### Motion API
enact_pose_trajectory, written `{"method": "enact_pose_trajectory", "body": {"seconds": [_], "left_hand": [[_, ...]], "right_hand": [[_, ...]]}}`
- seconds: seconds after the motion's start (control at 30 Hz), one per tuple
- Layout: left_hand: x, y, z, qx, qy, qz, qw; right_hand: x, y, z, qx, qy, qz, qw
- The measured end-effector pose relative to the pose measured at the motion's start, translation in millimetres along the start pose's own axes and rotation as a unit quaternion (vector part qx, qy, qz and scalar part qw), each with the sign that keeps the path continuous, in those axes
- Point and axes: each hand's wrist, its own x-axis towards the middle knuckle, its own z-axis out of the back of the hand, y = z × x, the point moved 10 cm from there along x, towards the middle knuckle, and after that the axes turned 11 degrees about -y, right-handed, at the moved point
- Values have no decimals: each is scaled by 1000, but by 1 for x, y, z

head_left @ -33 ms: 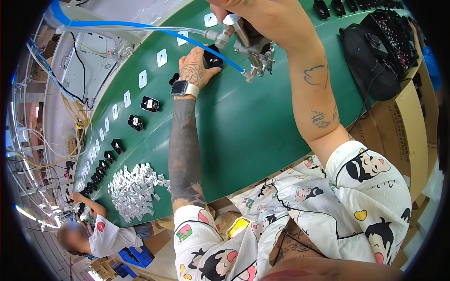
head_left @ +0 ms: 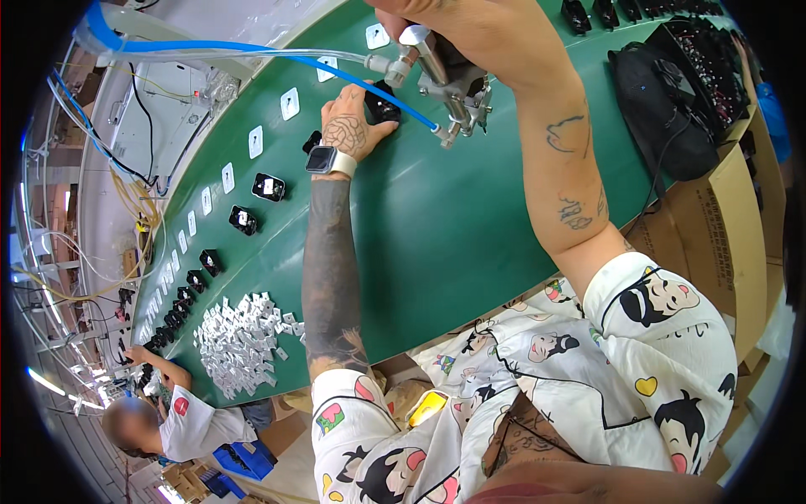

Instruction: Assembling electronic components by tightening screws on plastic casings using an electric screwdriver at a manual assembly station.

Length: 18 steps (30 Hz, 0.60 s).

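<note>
Dozens of flat white pieces [head_left: 243,349] heap on the smooth green worktop [head_left: 453,227], cardboard [head_left: 743,227] beside it. The left hand [head_left: 351,126], fingers half-curled, steadies a black part [head_left: 386,102] there; the right hand [head_left: 437,15], partly cropped, wraps a shiny metal tool [head_left: 453,94] with a rubbery-looking blue hose [head_left: 252,44].

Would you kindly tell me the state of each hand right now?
Left hand: holding a black case on the green table.
Right hand, partly out of frame: closed around a metal tool.
</note>
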Motion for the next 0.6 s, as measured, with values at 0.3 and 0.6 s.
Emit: {"method": "enact_pose_trajectory", "body": {"seconds": [0.3, 0.6], "left_hand": [[-84, -29, 33, -224, -134, 104, 960], [-125, -18, 33, -251, -195, 225, 921]], "right_hand": [[1, -20, -8, -77, -22, -5, 997], [-12, -42, -48, 143, 3, -86, 986]]}}
